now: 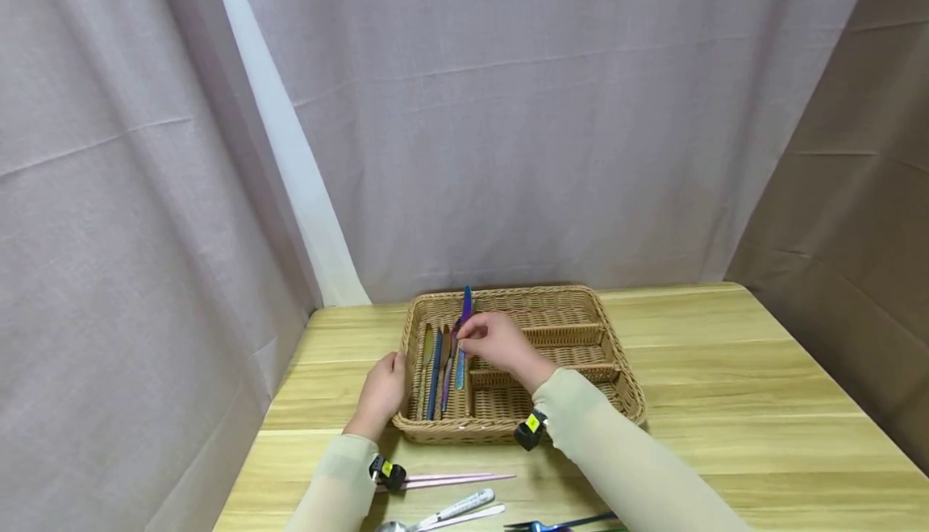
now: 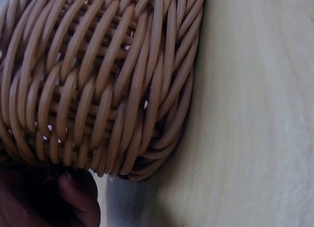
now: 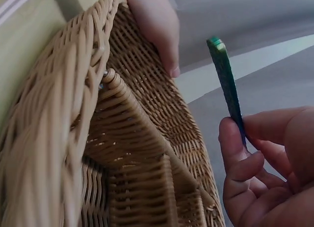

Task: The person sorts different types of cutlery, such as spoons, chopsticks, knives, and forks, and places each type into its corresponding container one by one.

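Observation:
My right hand (image 1: pixel 502 344) pinches a blue-purple table knife (image 1: pixel 467 306) between thumb and fingertips, over the left part of a wicker cutlery basket (image 1: pixel 470 433). The knife is tilted, its blade pointing toward the back; the right wrist view shows its green-blue handle end (image 3: pixel 223 70) rising above the fingers. At the basket's left side, my left hand (image 1: pixel 381 391) grips the rim, thumb at the top edge. In the long left compartment lie several knives, among them a gold one (image 1: pixel 427 351), a dark blue one (image 1: pixel 435 379) and a brown one (image 1: pixel 444 347).
Wicker dividers (image 1: pixel 562 336) split the basket's right side into compartments. In front of it on the wooden table (image 1: pixel 733 403) lie pink chopsticks (image 1: pixel 450 480), a spoon with a patterned handle (image 1: pixel 468 503) and a blue fork (image 1: pixel 537 526). Curtains (image 1: pixel 522 129) hang behind the table.

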Available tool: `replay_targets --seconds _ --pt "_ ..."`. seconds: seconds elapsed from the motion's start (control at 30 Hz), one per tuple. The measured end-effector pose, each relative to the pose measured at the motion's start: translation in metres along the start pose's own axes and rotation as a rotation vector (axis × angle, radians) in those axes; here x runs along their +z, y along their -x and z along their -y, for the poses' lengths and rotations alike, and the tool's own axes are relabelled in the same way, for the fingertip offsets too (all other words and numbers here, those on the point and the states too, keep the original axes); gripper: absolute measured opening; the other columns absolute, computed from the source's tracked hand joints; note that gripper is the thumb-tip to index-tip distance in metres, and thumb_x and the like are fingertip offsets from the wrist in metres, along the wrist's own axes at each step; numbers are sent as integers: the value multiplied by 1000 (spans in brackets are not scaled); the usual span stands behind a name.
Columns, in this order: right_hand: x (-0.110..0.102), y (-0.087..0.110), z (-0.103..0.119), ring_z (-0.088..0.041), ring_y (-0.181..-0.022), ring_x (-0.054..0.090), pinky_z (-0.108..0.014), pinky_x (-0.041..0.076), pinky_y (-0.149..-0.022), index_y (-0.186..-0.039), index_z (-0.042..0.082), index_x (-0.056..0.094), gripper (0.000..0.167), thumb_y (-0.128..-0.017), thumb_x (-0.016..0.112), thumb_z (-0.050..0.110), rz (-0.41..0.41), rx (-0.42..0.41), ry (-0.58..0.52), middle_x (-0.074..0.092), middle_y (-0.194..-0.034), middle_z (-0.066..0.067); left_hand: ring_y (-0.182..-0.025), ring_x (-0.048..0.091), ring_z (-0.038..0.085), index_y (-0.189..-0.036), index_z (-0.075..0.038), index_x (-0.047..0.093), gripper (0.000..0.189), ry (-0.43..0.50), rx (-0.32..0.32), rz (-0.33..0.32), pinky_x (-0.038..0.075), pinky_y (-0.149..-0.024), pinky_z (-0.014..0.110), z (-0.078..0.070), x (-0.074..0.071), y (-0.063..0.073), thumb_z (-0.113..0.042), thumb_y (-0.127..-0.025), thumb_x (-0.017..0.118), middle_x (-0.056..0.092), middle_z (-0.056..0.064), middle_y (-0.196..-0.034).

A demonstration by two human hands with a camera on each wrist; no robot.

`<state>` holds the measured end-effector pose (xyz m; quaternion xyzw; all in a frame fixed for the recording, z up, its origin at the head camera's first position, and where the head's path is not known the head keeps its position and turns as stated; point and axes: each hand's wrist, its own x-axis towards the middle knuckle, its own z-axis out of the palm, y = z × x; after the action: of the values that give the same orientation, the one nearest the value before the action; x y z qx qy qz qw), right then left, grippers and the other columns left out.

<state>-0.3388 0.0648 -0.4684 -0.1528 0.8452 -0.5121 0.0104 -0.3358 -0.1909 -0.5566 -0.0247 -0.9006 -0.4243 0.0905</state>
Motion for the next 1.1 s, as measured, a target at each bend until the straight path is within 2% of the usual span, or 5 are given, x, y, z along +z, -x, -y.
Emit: replay_targets --seconds 0.1,0.43,0.6,0.87,1.1 --pt "7 -8 0 -18 -78 70 -30 55 -67 -100 5 81 5 -96 80 6 14 -24 85 74 -84 2 -119 68 51 -115 1 72 57 2 16 -3 52 -105 65 -1 0 1 -42 -119 35 73 27 -122" --pt "32 -21 -1 -11 -72 64 -33 57 -72 -96 11 83 7 -99 78 7 115 0 336 76 -91 4 -128 66 49 -122 2 72 45 -21 -58 27 49 -111 64 -11 1 2 -28 -120 39 72 26 -131" --pt "39 -23 5 -10 -72 65 -36 61 -78 -94 8 84 8 -95 79 2 137 -18 364 76 -88 4 -125 67 49 -117 2 72 45 -19 -52 19 50 -109 64 -11 1 2 -29 -120 39 73 26 -128" --pt "57 -28 11 -12 -64 69 -29 61 -63 -98 1 81 14 -96 72 -9 222 45 306 74 -83 0 -120 69 48 -111 0 72 43 -9 -51 13 52 -107 64 -9 0 2 -28 -120 40 74 25 -122" --pt "72 -33 9 -11 -73 70 -30 63 -74 -99 5 83 21 -92 73 -12 233 33 422 78 -91 0 -109 71 42 -101 -3 69 42 -15 -48 12 54 -99 63 -8 -2 4 -27 -120 41 73 22 -110"
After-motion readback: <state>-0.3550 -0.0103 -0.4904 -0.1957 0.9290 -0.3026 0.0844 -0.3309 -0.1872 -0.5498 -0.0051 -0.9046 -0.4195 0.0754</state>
